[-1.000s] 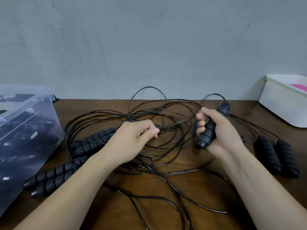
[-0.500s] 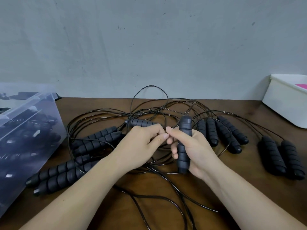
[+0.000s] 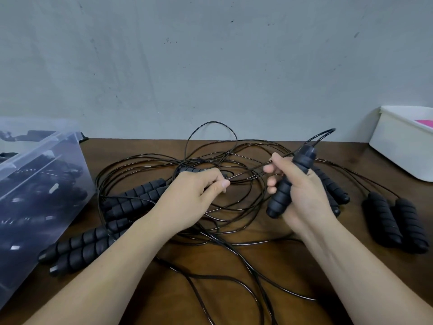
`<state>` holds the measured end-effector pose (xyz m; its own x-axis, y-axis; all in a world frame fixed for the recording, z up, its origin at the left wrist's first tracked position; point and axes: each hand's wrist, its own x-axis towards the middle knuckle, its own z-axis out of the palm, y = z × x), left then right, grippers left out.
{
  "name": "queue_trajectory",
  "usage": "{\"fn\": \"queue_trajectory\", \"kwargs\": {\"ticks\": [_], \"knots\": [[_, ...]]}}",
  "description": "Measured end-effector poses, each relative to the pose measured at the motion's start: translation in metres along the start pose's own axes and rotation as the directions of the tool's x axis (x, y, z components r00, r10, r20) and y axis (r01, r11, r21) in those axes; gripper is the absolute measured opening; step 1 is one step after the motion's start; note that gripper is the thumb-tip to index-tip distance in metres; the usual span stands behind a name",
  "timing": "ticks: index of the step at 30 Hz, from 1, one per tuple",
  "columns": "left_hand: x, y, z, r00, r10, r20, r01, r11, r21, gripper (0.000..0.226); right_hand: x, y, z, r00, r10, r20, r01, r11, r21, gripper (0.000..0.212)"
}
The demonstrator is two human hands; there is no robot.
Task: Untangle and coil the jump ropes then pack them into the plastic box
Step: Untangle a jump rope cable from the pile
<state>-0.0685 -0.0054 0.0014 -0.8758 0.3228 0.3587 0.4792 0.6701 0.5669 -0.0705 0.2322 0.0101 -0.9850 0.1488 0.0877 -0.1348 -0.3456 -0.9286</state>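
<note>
While my right hand (image 3: 302, 193) grips a tilted black handle (image 3: 278, 200), my left hand (image 3: 194, 195) pinches a thin cord (image 3: 250, 170) above tangled jump ropes (image 3: 140, 191) on the tabletop (image 3: 152, 306).

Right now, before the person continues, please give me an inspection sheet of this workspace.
surface: brown wooden table, partly covered by ropes.
job's things: loose handles on both sides; clear plastic box at left, dark ropes inside.
clutter: white tub at right, something pink inside.
grippers: left hand pinches a cord; right hand grips one handle.
cables: thin black cords lie tangled in loops; no other cables seen.
surroundings: grey wall behind the table.
</note>
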Motion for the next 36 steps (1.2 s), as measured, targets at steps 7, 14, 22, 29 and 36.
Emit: {"fn": "queue_trajectory", "kwargs": {"ticks": [7,14,22,29,36], "knots": [[-0.003,0.008,0.010,0.989,0.145,0.012,-0.146,0.989,0.040,0.019,-0.019,0.025,0.018,0.954,0.143,0.263,-0.113,0.986,-0.126,0.016],[0.000,0.001,0.006,0.991,0.131,0.039,-0.133,0.988,0.072,0.022,-0.015,0.014,0.014,0.977,0.056,0.204,-0.033,0.993,-0.116,0.012],[0.005,-0.011,-0.006,0.995,0.074,-0.062,-0.069,0.993,0.091,0.030,0.002,-0.007,-0.006,0.998,-0.009,0.056,0.004,0.996,0.094,0.015],[0.002,-0.006,0.005,0.987,0.158,-0.010,-0.155,0.979,0.134,0.028,-0.013,0.018,0.012,0.975,0.018,0.220,0.002,0.996,-0.090,0.026],[0.002,-0.005,0.006,0.985,0.171,0.034,-0.174,0.977,0.127,0.025,-0.018,0.028,0.011,0.966,-0.094,0.239,0.171,0.931,-0.324,0.012]]}}
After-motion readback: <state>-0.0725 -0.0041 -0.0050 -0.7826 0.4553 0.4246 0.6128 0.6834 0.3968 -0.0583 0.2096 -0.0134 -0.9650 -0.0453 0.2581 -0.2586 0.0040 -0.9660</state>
